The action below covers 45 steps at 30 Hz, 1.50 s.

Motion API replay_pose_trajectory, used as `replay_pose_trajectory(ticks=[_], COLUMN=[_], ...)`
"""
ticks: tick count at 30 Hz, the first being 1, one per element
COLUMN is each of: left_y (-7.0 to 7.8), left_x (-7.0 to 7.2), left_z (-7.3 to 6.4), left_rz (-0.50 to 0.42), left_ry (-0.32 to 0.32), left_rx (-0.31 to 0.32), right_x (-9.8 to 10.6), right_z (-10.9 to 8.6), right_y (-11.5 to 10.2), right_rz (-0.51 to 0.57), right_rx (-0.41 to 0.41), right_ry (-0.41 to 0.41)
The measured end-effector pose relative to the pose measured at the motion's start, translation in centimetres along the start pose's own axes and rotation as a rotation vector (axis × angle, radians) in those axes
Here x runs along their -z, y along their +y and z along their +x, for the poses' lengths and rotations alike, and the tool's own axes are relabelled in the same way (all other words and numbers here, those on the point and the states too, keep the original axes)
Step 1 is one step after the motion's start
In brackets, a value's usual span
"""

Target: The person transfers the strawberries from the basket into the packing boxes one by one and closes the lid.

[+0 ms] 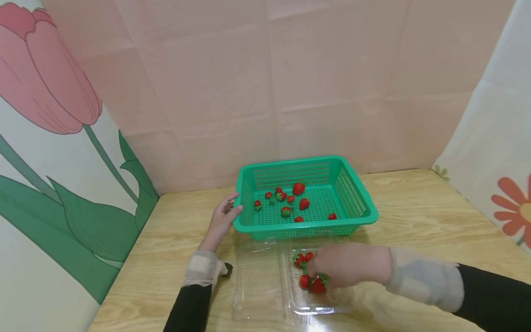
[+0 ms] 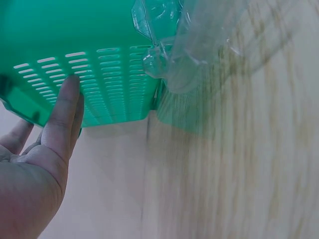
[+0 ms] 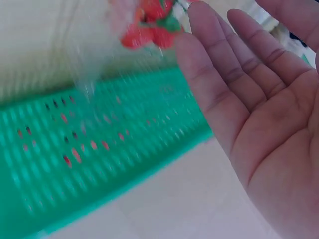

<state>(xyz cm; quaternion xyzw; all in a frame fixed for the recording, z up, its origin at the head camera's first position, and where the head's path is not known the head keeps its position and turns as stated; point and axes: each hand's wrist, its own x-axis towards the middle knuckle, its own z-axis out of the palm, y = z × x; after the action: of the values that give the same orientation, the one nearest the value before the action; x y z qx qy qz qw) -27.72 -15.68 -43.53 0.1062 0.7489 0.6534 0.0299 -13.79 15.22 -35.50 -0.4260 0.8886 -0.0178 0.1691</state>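
My left hand [image 1: 220, 222] is at the left end of a green plastic basket [image 1: 369, 214], its fingertips right at the rim. In the left wrist view its fingers [image 2: 62, 117] stretch out along the slotted wall. Several strawberries [image 1: 304, 204] lie scattered on the basket floor. My right hand [image 1: 346, 263], blurred in the head view, is over the right half of a clear plastic clamshell box [image 1: 304, 310]. Just past its loosely extended fingers [image 3: 204, 69] in the right wrist view are strawberries [image 3: 152, 35]. In the box, strawberries [image 1: 318, 286] sit in a cluster, partly hidden by this hand.
The clamshell's transparent lid [image 1: 261, 281] lies folded out to the left, in front of the basket. All stand on a wood-grain table [image 1: 166, 258]. A pink sheet [image 1: 269, 92] hangs behind, with flower-printed sheets [image 1: 37, 152] at both sides.
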Motion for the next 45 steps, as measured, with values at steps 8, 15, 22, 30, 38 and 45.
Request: replay_pose_trajectory(ticks=[8, 15, 22, 30, 38, 45], left_y=[-0.3, -0.3, -0.5, -0.5, -0.3, -0.4], left_x=[-0.2, -0.2, -0.2, -0.1, -0.2, -0.2], left_z=[0.0, -0.1, 0.0, -0.1, -0.1, 0.0], left_rz=[0.0, -0.003, 0.027, 0.041, 0.037, 0.037], left_ry=[0.035, 0.033, 0.041, 0.038, 0.038, 0.039], left_rx=[-0.026, -0.028, -0.031, -0.026, -0.042, -0.045], right_x=[4.1, 7.6, 8.7, 7.3, 4.8, 3.3], right_z=[-0.9, -1.2, -0.2, 1.3, 2.9, 3.6], right_y=[0.6, 3.3, 7.6, 11.5, 13.8, 15.2], right_rz=[-0.057, -0.056, -0.038, 0.003, 0.054, 0.002], right_rx=[0.003, 0.011, -0.043, -0.09, -0.158, -0.182], right_ry=[0.044, 0.111, 0.13, 0.114, 0.097, 0.142])
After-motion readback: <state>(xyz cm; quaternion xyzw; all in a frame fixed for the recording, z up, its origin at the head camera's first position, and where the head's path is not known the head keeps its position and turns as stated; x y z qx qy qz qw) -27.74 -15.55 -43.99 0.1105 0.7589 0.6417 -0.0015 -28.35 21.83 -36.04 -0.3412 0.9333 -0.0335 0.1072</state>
